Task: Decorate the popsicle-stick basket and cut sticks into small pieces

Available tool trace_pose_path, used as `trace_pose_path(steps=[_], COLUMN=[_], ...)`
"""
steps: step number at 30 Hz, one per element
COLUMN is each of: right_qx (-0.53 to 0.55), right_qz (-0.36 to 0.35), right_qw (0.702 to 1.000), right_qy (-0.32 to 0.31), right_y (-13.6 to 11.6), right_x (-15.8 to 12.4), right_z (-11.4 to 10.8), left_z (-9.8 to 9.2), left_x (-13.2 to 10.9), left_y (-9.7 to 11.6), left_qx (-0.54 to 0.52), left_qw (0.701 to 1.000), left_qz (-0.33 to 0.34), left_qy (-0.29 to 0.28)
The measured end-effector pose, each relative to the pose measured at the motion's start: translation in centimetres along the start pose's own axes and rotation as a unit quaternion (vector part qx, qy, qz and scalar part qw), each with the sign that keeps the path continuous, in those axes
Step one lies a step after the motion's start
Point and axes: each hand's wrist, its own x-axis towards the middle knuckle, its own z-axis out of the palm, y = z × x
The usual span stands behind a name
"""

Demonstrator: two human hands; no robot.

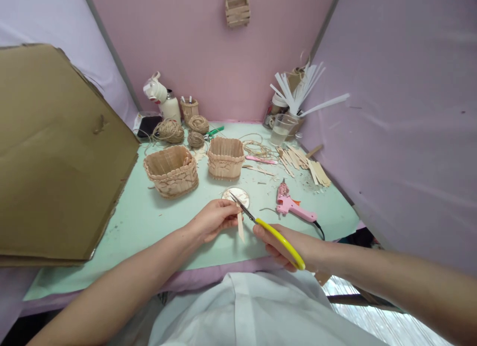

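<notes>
My left hand [219,219] pinches a thin, pale wooden strip [240,228] that hangs down from the fingertips. In my right hand [278,244] is a pair of scissors with yellow handles [280,241]. Their dark blades [243,206] point up and left, by the upper end of the strip; whether they touch it I cannot tell. Just beyond the fingers lies a round white lid or dish [243,197] with small bits on it. Two small wood-strip baskets, one at left [171,172] and one at centre [225,159], stand farther back.
A pink glue gun [294,207] with its cord lies to the right. Loose wooden strips [298,160] are scattered behind it. Twine balls [169,131], a plastic cup [282,130] and white sticks [298,90] stand at the back. A large cardboard sheet [63,157] fills the left side.
</notes>
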Motion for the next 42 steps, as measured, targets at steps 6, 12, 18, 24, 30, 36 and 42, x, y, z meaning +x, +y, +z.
trace_pose_path(steps=[6, 12, 18, 24, 30, 36, 42], right_qx=[0.000, -0.026, -0.021, 0.077, 0.082, 0.054, 0.010], right_qz=[0.006, 0.029, 0.029, 0.033, 0.038, 0.037, 0.052], right_qw=[1.000, 0.999, 0.999, 0.996, 0.996, 0.997, 0.998], right_qy=[-0.007, 0.011, 0.009, -0.012, -0.026, -0.031, -0.022], right_y=[0.4, -1.1, -1.3, -0.2, 0.2, 0.0, -0.4], right_x=[0.7, -0.3, 0.0, 1.3, 1.3, 1.0, 0.5], right_z=[0.1, 0.2, 0.1, 0.2, 0.2, 0.1, 0.1], left_z=[0.1, 0.1, 0.0, -0.2, -0.2, -0.4, -0.5], left_x=[0.0, -0.1, -0.3, -0.1, 0.1, 0.4, 0.5], left_y=[0.2, 0.1, 0.1, 0.3, 0.1, -0.3, -0.4], left_qx=[0.001, 0.003, 0.016, -0.003, -0.003, -0.011, -0.008], left_qw=[1.000, 1.000, 0.999, 0.999, 0.999, 0.998, 0.997], left_qz=[-0.015, -0.015, -0.019, -0.032, -0.048, -0.057, -0.067], left_qy=[0.009, 0.007, -0.023, -0.014, -0.014, -0.021, -0.029])
